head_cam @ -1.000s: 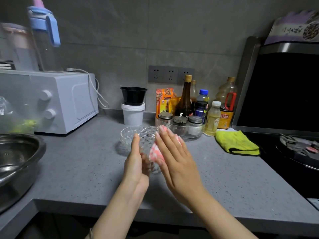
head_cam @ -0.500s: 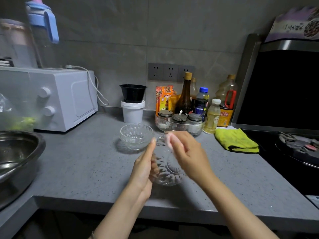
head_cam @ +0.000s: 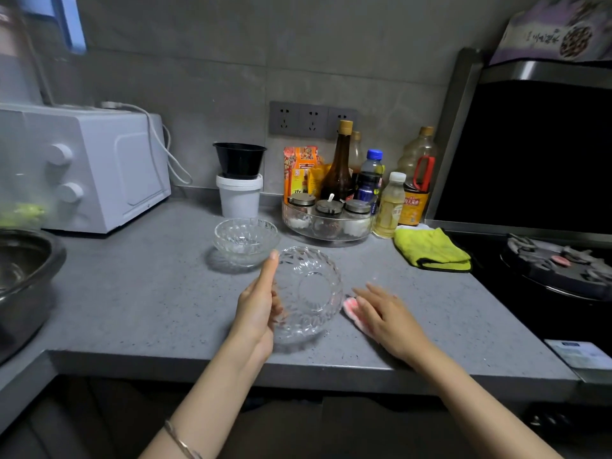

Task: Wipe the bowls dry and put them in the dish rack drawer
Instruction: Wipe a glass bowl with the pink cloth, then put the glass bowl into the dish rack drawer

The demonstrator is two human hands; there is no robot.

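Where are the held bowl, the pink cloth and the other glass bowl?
held glass bowl (head_cam: 311,293), head view, middle of its round base.
pink cloth (head_cam: 351,306), head view, its uncovered pink end.
second glass bowl (head_cam: 245,241), head view, its inner bottom.

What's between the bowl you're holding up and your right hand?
In the head view, a small pink cloth lies on the counter there, partly under the right hand, beside the held glass bowl.

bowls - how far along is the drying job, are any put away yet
Done: nothing put away that I can see; no drawer is in view. In hand: the left hand holds one glass bowl tilted on its side, the right hand lies flat on the pink cloth on the counter. Left: the second glass bowl stands upright behind, and both need storing.
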